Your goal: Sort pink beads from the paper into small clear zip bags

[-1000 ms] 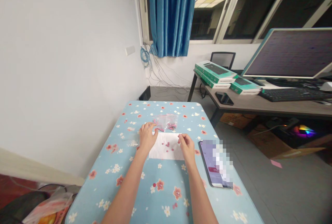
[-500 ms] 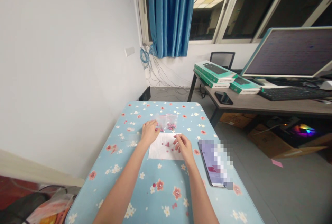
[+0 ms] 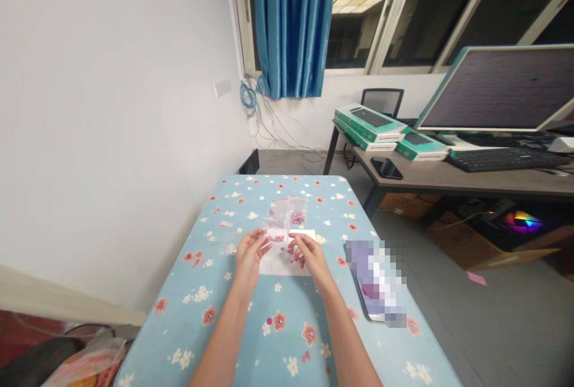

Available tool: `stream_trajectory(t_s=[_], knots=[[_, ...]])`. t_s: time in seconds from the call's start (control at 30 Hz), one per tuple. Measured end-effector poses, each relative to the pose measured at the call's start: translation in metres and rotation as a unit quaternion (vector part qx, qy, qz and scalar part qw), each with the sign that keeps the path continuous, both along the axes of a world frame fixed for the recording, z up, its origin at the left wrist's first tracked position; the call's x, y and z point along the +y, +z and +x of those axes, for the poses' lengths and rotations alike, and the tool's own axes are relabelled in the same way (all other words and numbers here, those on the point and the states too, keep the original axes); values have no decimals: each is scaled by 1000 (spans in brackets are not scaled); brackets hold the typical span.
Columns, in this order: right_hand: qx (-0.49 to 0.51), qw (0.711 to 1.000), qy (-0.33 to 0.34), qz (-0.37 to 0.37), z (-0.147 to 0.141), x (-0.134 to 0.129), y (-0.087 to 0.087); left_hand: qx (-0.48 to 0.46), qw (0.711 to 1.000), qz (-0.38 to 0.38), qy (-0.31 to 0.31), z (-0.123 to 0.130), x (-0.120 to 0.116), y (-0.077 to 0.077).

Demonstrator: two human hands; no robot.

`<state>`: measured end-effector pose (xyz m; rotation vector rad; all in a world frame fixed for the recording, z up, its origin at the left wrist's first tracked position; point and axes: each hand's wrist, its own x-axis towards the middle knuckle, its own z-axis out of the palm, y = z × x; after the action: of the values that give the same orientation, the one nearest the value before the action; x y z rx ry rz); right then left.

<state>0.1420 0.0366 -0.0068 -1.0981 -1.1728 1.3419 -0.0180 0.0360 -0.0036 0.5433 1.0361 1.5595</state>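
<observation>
My left hand [image 3: 251,253] is closed at the fingertips on the left edge of a small clear plastic bag [image 3: 281,215] with pink beads [image 3: 278,238] at its bottom. On the other side, my right hand [image 3: 309,253] has its thumb and index finger pinched at the bag's lower right edge; the other fingers curl beneath. Below both hands lies a white sheet of paper [image 3: 273,266] with several loose pink beads on it. A second clear bag [image 3: 299,204], holding pink and darker beads, rests just behind, partly overlapped by the first.
A phone [image 3: 370,291], partly pixelated, lies right of my right hand on the flowered tablecloth [image 3: 269,357]. One dark pink bead [image 3: 269,320] sits near the front. To the right, a desk [image 3: 421,182] carries keyboard boxes [image 3: 370,124], a monitor [image 3: 502,88] and another phone [image 3: 386,168].
My left hand has drawn back toward me, bringing one bag of beads over the paper. My right hand has shifted slightly left to meet the bag's edge.
</observation>
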Motion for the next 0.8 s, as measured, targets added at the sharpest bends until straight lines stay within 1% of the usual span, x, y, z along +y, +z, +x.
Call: stream_trajectory(t_s=[0.13,0.23,0.3,0.4,0.5,0.67,0.73,0.8], knots=[[15,999,-26,-26,2,0,-1,-4,1000,6,-27,6,-4,-3],[21,999,-25,-27,5,-1,1,10,999,9,-35,6,-5,-4],[12,999,-22,-26,6,-2,4,18,999,4,-32,5,-6,-4],[-6,1000,-8,-28,7,-4,8,45,999,3,-5,3,-7,-4],[-8,1000,4,-30,6,-3,8,92,996,10,14,2,-7,-4],[-8,1000,11,-20,5,-1,5,168,985,30,10,2,-7,-10],[-7,1000,17,-12,5,-1,3,234,971,37,24,2,-7,-11],[-4,1000,18,-3,4,-2,3,336,938,60,57,2,-9,-10]])
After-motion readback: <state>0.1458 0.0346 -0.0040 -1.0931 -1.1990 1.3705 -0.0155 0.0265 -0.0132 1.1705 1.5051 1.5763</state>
